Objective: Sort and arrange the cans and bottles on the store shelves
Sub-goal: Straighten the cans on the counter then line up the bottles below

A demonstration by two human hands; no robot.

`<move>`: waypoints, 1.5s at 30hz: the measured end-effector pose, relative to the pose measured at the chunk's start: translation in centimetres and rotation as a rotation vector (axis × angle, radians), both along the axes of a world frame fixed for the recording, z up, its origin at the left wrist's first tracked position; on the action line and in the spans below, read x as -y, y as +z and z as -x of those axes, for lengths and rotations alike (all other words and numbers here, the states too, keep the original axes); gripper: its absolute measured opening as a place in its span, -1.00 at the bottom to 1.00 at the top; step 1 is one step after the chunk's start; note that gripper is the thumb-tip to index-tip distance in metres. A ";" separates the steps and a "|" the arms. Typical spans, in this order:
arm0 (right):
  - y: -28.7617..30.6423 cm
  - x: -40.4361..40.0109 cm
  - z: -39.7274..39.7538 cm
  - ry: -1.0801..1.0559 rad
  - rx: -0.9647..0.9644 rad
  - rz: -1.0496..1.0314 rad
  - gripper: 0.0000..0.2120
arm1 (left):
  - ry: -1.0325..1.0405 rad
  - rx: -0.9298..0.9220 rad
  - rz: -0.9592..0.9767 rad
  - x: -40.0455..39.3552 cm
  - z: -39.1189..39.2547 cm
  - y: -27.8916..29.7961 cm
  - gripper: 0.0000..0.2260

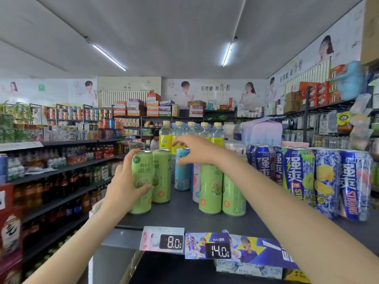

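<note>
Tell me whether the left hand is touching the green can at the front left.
Touching. The head view shows the left hand wrapped round the green can, thumb across its front.

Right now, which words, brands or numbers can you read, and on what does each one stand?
"RIO": green can held by the left hand.
"RIO", "STRONG": blue cans.
"8.0": left price tag.
"14.0": right price tag.
Other shelves' labels: too blurred.

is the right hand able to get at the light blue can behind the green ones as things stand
Probably yes. The right hand, fingers spread, hovers right beside the top of the light blue can, with a bare gap in front of it; the left hand grips a green can off to the side.
</note>
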State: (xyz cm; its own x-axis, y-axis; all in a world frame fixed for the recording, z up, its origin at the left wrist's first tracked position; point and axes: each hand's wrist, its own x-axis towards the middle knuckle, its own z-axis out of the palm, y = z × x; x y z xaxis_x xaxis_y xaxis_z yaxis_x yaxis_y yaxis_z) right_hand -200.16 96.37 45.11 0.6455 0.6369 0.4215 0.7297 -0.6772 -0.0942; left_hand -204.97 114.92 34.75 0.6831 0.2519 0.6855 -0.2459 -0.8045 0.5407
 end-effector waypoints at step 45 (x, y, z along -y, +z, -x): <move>-0.9 7.2 -0.8 -0.278 0.019 0.143 -0.21 | -0.383 -0.094 0.059 2.9 -5.2 -0.1 -0.10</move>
State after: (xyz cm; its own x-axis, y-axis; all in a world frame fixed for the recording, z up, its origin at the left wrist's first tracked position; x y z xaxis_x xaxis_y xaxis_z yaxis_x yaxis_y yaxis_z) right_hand -199.39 89.16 44.18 0.7958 0.4911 0.3542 0.5158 -0.8562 0.0284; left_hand -199.79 112.00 34.67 0.7946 0.0036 0.6071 -0.4691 -0.6311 0.6177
